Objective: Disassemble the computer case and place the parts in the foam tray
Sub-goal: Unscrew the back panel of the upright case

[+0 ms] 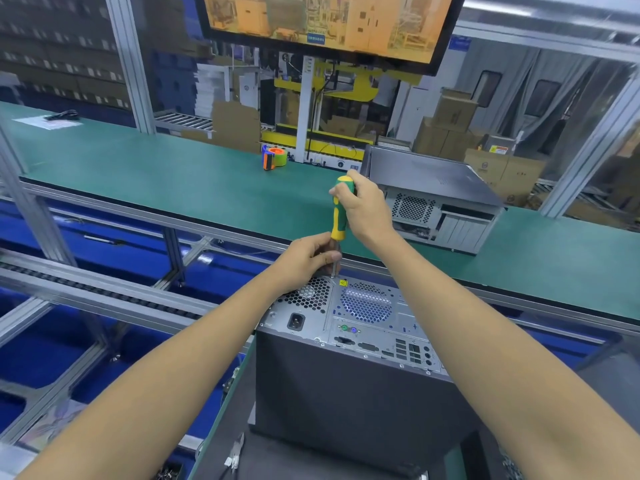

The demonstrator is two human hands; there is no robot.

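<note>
Green matting covers the long bench point(180, 178), which runs across the view behind everything else. Above it, a big screen point(329, 22) is hung, glowing orange. Nearest the camera, a grey computer case point(346, 382) is stood on end on a dark surface, with its silver back panel turned up. On that panel a round fan grille point(366, 303) and a power socket point(296, 321) are seen. A second computer case point(436, 199) is laid on the green bench further back to the right. An orange and green tape dispenser point(273, 156) is set on the bench, well apart from both cases. A yellow and green screwdriver point(341, 209) is held upright, its tip touching the top edge of the near case's back panel. Its handle is gripped by the right hand point(363, 206), fingers clenched around it. Its metal shaft is pinched low down by the left hand point(308, 259).
</note>
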